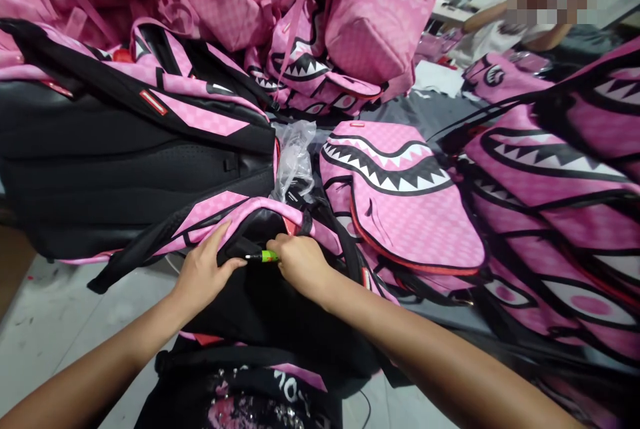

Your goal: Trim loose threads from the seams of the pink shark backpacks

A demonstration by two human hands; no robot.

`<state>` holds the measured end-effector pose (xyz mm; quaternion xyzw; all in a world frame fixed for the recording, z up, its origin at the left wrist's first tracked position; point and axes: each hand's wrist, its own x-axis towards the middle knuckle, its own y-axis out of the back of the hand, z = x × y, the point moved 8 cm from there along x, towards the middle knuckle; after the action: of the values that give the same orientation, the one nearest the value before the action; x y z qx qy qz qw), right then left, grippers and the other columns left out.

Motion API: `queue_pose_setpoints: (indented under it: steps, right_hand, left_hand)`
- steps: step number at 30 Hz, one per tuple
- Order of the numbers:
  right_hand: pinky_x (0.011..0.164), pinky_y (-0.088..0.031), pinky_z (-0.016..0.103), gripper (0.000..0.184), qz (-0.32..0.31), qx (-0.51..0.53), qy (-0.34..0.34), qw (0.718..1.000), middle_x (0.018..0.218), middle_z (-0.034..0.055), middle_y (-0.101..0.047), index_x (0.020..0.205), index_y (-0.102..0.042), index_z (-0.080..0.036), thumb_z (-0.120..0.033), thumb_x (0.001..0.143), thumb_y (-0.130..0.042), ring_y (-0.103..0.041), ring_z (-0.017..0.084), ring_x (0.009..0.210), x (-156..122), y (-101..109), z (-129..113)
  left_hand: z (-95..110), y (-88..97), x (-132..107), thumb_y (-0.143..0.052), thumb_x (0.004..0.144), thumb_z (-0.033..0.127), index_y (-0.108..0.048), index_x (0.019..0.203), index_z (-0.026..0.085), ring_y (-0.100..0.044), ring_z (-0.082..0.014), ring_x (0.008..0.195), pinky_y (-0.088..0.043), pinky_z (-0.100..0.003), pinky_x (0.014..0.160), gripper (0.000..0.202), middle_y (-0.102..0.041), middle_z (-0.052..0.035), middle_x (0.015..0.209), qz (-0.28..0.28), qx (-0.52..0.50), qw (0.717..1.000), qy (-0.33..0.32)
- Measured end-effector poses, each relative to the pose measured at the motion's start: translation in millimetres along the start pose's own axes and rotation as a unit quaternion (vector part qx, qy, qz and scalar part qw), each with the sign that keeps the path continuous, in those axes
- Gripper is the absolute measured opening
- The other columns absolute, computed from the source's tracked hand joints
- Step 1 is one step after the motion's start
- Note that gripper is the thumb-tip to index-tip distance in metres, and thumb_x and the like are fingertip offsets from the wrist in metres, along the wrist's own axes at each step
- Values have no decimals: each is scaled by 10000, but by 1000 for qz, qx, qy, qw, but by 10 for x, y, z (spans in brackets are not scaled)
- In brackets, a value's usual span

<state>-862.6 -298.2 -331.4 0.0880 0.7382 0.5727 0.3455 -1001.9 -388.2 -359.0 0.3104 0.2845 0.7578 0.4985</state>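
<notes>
A pink and black backpack (150, 169) with a shark-mouth print lies in front of me, its black back panel up. My left hand (203, 269) rests on the black fabric near the bag's top edge, thumb and fingers apart and pressing down. My right hand (300, 262) is closed around a small green tool with a dark tip (263, 256), which points left toward my left thumb. A crumpled clear plastic bag (295, 156) sticks out just beyond the bag's top.
Several more pink shark-mouth backpacks (400, 196) lie to the right and in a pile at the back (310, 62). Another person (505, 22) sits at the far right. A pale floor (55, 322) shows at lower left.
</notes>
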Motion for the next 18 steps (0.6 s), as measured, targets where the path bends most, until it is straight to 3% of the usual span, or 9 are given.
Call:
queue_pose_setpoints:
  steps: [6,11,15,18]
  right_hand:
    - [684,-490,284,330,0,-24,-1,1000,1033,96,-707,1108,-676,-181,-66,895,-451,-708,221,858,-83,28,-38]
    - [672,-474,254,350,68,23,23,997,1137,120,-693,1213,-632,-160,-92,927,-443,-702,199,869,-118,240,-194]
    - [613,-417,158,227,66,82,61,993,955,7,-746,1050,-685,-177,-143,924,-499,-689,118,850,115,324,-370]
    - [616,-427,162,219,73,66,66,993,976,-22,-752,1077,-680,-209,-186,934,-515,-691,117,860,173,365,-393]
  left_hand:
    - [-37,-3,12,-700,861,379,-460,1442,195,-617,-273,1268,-522,-421,1068,655,-630,-113,1382,-4,-14,1000,-8]
    - [-93,8,-17,-644,879,474,-477,1432,200,-641,-287,1235,-538,-415,1036,639,-638,-111,1375,0,-14,999,-35]
    - [-203,29,-37,-604,874,569,-539,1365,179,-680,-330,1158,-577,-424,944,630,-684,-139,1296,12,8,1000,-17]
    - [-248,38,-23,-589,876,578,-544,1353,181,-704,-338,1105,-589,-417,886,623,-709,-136,1249,0,15,1000,-9]
